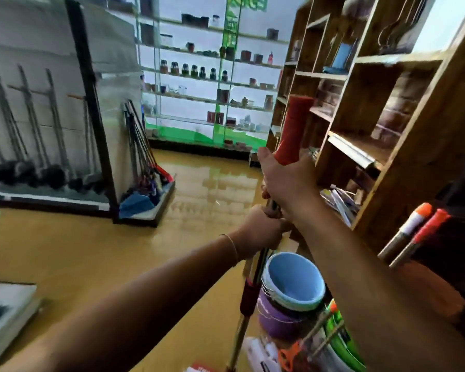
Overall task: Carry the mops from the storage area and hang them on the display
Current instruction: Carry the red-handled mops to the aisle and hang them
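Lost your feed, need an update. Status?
Both hands, right hand above left hand, gripping mop handle. Display rack ahead left. Stacked buckets near the mop shaft.

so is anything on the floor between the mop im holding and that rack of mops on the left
Nothing visible. Both hands, left hand and right hand, grip the mop, and the yellow floor runs bare to the display rack. The buckets sit below the hands, off that line.

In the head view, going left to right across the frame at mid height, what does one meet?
Mops hanging on the display → mops leaning at the display's end → glass shelves → red mop grip held by the right hand → wooden shelving.
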{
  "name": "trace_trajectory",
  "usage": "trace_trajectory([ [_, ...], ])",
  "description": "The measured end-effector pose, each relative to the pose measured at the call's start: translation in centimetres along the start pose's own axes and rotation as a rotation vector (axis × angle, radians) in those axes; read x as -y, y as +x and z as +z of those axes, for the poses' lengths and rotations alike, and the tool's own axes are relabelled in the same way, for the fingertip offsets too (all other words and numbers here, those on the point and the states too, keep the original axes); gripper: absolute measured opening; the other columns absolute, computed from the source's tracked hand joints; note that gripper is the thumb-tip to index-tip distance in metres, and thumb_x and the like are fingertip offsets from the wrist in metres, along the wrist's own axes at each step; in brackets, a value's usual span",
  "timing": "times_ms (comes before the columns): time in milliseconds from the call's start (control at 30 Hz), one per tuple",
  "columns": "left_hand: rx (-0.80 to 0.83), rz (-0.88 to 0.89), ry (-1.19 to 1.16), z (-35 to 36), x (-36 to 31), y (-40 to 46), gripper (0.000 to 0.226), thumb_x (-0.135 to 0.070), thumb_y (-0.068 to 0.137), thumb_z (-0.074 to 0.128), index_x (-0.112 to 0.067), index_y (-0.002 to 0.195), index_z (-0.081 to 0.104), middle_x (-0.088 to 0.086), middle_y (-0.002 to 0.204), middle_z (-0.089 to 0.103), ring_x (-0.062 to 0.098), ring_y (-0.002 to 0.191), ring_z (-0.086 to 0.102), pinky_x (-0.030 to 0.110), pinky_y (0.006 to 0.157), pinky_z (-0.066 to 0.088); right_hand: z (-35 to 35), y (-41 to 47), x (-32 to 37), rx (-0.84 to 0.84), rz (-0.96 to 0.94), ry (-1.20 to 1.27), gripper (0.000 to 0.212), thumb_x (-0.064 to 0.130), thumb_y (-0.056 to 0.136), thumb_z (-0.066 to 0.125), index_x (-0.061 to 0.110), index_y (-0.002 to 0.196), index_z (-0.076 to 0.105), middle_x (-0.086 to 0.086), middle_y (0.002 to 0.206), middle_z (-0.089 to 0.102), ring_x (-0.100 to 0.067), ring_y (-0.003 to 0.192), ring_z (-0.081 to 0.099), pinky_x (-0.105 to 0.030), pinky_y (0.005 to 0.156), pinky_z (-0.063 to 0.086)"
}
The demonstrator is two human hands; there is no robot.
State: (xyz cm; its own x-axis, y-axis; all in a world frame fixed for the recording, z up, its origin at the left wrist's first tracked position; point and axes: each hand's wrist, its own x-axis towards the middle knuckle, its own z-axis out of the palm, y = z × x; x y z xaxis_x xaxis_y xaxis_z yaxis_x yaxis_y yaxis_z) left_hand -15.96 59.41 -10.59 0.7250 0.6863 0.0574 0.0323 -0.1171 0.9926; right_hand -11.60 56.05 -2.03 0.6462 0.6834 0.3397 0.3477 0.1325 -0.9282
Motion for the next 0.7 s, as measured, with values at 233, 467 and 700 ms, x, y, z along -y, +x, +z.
trace_trajectory([
  [233, -0.173, 0.066, 0.090, -10.0, -1.3, 2.1, 0.028, -0.013, 0.086, 0.063, -0.011, 0.059, 0.052, 0.003, 0.053, 0.047, 0.016, 0.050, 0.046, 0.029, 0.053, 0.043, 9.1, 3.7, 2.2, 0.102, -0.107, 0.037, 0.030, 0.042, 0.092, 0.067, 0.016, 0.081, 0.058, -0.003, 0.060, 0.057, -0.017, 0.047, 0.057, -0.029, 0.047, 0.048],
  [467, -0.328, 0.037, 0.099, -19.2, 0.6, 6.7, 0.022, -0.014, 0.084, 0.067, -0.004, 0.067, 0.057, 0.010, 0.056, 0.049, 0.021, 0.051, 0.048, 0.029, 0.051, 0.044, 18.6, 8.9, 1.1, 0.241, -0.193, 0.112, 0.032, 0.035, 0.092, 0.068, 0.017, 0.070, 0.054, -0.004, 0.055, 0.053, -0.021, 0.047, 0.055, -0.043, 0.051, 0.053],
  [700, -0.466, -0.031, 0.117, -28.2, 4.0, 14.6, 0.016, -0.010, 0.080, 0.062, -0.007, 0.066, 0.056, 0.006, 0.052, 0.049, 0.020, 0.049, 0.049, 0.033, 0.053, 0.046, 28.6, 17.1, -2.5, 0.350, -0.165, 0.175, 0.037, 0.034, 0.091, 0.069, 0.017, 0.063, 0.052, -0.005, 0.053, 0.053, -0.027, 0.050, 0.055, -0.044, 0.049, 0.050],
])
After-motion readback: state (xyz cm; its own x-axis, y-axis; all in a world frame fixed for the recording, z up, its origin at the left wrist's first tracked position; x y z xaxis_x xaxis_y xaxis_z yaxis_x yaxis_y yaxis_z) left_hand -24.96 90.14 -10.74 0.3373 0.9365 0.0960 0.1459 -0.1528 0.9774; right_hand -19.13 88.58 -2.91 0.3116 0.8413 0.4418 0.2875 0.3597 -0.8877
